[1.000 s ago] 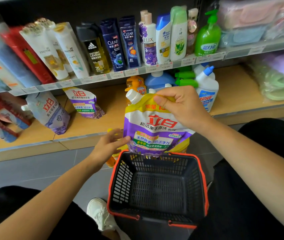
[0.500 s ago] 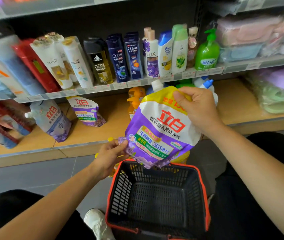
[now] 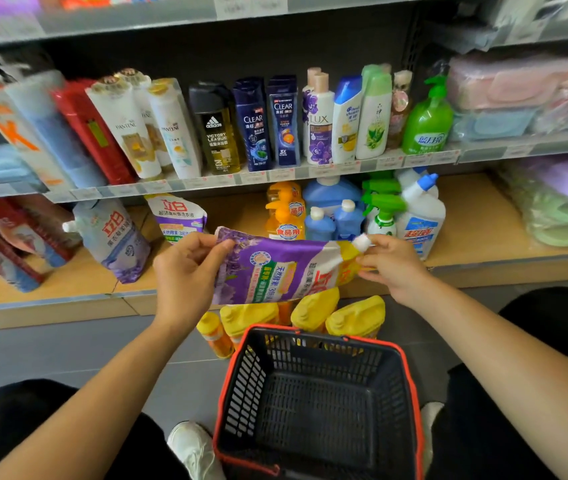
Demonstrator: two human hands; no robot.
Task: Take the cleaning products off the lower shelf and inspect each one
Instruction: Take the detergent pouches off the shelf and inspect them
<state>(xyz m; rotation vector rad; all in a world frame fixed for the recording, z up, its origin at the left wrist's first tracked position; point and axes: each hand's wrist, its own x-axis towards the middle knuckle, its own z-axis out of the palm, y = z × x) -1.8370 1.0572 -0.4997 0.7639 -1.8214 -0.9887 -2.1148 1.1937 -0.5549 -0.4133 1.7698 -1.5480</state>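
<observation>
I hold the purple detergent pouch (image 3: 275, 268) sideways above the basket (image 3: 410, 393), white cap at 3 o'clock. My left hand (image 3: 185, 271) pinches the pouch's bottom edge at 9 o'clock; the fingers (image 3: 378, 242) of my right hand (image 3: 393, 268) are curled on the yellow top beside the cap. At 12 o'clock, the lower shelf (image 3: 476, 216) carries more bottles. Yellow bottles (image 3: 355, 315) stand on the floor just beyond the basket.

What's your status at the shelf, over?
Left hand grips detergent pouch at bottom edge; right hand pinches spout end. Pouch sideways, off the lower shelf. Nothing blocking.
</observation>
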